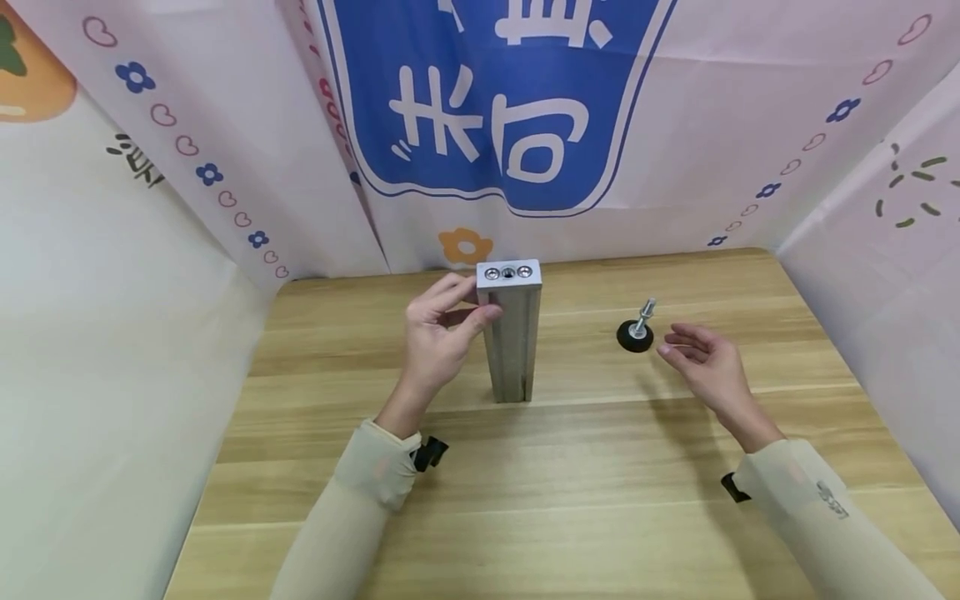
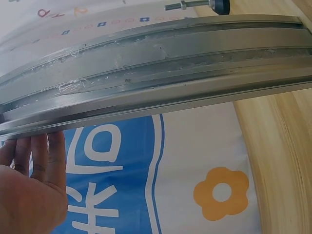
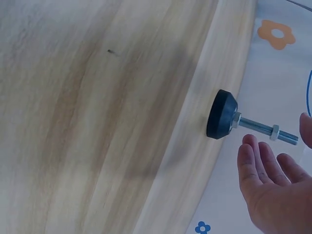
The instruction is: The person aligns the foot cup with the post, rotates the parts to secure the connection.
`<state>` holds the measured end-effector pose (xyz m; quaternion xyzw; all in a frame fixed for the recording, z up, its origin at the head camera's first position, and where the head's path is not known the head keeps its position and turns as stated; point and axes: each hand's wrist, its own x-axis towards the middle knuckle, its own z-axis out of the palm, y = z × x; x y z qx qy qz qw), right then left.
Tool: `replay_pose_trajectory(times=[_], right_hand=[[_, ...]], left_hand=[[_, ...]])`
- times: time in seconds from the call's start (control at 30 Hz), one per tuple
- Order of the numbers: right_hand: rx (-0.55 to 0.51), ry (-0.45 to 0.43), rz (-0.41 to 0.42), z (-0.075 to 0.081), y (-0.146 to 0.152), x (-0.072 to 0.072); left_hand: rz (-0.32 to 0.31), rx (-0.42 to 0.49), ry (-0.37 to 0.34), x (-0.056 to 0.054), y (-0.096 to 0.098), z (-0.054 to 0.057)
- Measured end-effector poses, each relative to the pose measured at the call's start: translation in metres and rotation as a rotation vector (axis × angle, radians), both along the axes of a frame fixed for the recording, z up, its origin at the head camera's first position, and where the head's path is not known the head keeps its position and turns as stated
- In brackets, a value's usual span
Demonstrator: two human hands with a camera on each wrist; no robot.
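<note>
An aluminium profile (image 1: 513, 342) stands upright on the table, its end plate (image 1: 508, 274) on top showing two screws and a hole between them. My left hand (image 1: 442, 329) grips the profile near its upper end, thumb at the front edge and fingers towards the back. In the left wrist view, the fingers of the left hand (image 2: 36, 190) reach the side of the profile (image 2: 146, 73). A levelling foot (image 1: 636, 333) rests on its black base to the right, its threaded stud pointing up. Beside it, my right hand (image 1: 705, 362) hovers with fingers relaxed, holding nothing. The right wrist view shows a nut (image 3: 275, 132) on the stud.
The wooden table (image 1: 600, 500) is bordered at the back by a printed cloth (image 1: 675, 150) with a blue sign pattern. Cloth walls also rise on the left and right sides.
</note>
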<state>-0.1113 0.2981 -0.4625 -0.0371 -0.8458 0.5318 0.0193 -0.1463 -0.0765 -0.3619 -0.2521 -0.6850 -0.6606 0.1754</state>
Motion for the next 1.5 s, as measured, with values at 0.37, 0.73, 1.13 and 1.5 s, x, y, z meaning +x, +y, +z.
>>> replay_pose_trajectory(times=[0.37, 0.73, 1.13, 1.5], right_hand=[[0.052, -0.057, -0.001, -0.006, 0.001, -0.008], [0.136, -0.040, 0.027, -0.011, -0.004, -0.018], [0.219, -0.057, 0.037, -0.021, -0.005, -0.031], [0.237, -0.112, 0.041, -0.026, -0.012, -0.041]], left_hand=[[-0.021, -0.001, 0.013, -0.002, 0.002, -0.004], [-0.043, -0.006, 0.036, -0.004, -0.001, -0.006], [-0.045, -0.016, 0.029, -0.002, -0.004, -0.007], [-0.033, -0.016, 0.012, 0.000, -0.005, -0.006]])
